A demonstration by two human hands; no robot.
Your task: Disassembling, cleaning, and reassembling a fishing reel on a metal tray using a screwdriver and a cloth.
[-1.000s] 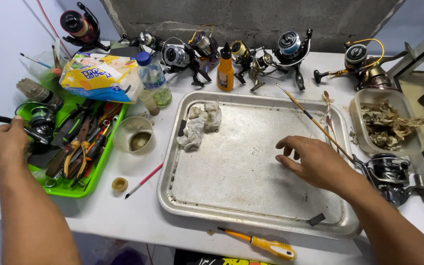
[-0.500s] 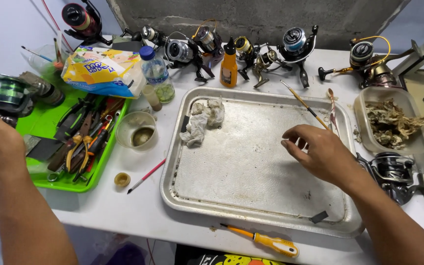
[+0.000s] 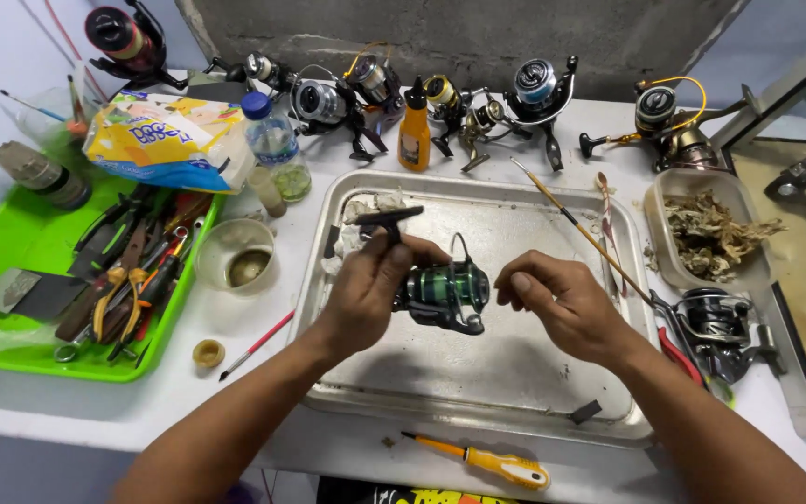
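A white worktable [image 3: 608, 131] is seen from above, its surface scuffed and lightly stained. Behind it a rough grey concrete wall [image 3: 478, 33] is set, with a crack running across the plaster. To either side of the concrete, pale bluish-white wall [image 3: 11, 47] is visible. At the right edge a glass-fronted frame [image 3: 795, 103] is stood against the table. Lighting is even and diffuse; only soft shadows are cast

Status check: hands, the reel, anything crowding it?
Left hand grips green spinning reel over metal tray. Right hand open beside it, fingers near spool. Nothing crowding.
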